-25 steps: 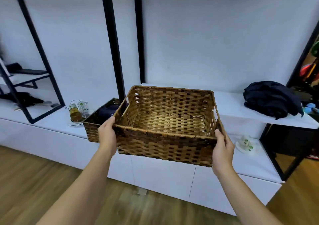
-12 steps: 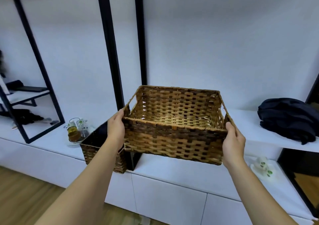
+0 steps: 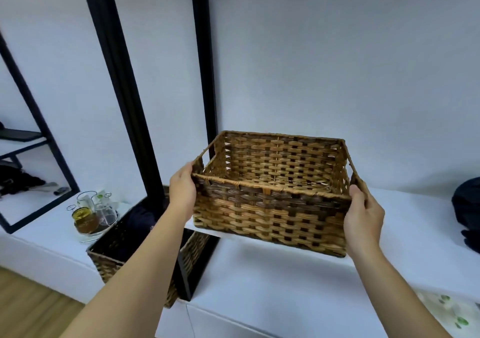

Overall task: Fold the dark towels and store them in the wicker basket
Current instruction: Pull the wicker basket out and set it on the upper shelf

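I hold an empty brown wicker basket (image 3: 270,205) in front of me, at the level of the upper white shelf (image 3: 405,213). My left hand (image 3: 183,191) grips its left side wall near the handle cut-out. My right hand (image 3: 363,213) grips its right side wall. A heap of dark towels (image 3: 467,208) lies on that shelf at the far right, partly cut off by the frame edge.
A second wicker basket (image 3: 114,257) with dark cloth inside stands on the lower white cabinet (image 3: 272,285), left of a black post (image 3: 124,78). A glass tray with jars (image 3: 89,214) sits further left. A leaf-patterned item (image 3: 452,309) lies at lower right.
The basket has risen and moved forward toward the upper shelf, both hands still holding its sides. The view has moved closer, pushing the dark towels to the right edge.
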Available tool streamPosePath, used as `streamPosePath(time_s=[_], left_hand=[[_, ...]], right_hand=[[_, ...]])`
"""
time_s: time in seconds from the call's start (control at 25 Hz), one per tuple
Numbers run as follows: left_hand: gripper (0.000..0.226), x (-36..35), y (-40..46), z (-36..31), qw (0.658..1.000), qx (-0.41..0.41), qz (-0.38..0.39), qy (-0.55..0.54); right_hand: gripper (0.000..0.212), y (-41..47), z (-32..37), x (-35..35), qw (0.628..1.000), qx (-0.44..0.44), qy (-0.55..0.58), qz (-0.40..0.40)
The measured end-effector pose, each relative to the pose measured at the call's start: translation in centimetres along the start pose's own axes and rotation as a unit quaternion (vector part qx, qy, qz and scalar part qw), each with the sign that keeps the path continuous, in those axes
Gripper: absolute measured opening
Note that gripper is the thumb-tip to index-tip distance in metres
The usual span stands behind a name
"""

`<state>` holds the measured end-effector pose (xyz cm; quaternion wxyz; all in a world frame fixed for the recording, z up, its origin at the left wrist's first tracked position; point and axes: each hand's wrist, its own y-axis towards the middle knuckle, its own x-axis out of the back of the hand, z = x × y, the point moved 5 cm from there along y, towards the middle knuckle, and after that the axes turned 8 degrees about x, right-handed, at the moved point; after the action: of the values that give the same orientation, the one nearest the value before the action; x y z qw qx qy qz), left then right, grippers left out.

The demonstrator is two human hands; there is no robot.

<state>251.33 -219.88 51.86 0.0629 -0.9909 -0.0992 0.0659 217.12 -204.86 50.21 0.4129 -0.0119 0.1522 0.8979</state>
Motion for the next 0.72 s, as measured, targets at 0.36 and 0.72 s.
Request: streamPosePath(time_s=[0.36,0.72], left_hand=[[0.052,-0.5,9.5,-1.2,0.996,-0.016,-0.059,0.070],[0.041,-0.5,11.7,-1.8,0.990,-0.033,-0.090,0.105]], right_hand=[[0.031,4.2,-1.8,-7.6,0.998,0.024,-0.021,0.051],[0.035,3.8,-2.5,-9.2,0.995,0.058,-0.061,0.048]])
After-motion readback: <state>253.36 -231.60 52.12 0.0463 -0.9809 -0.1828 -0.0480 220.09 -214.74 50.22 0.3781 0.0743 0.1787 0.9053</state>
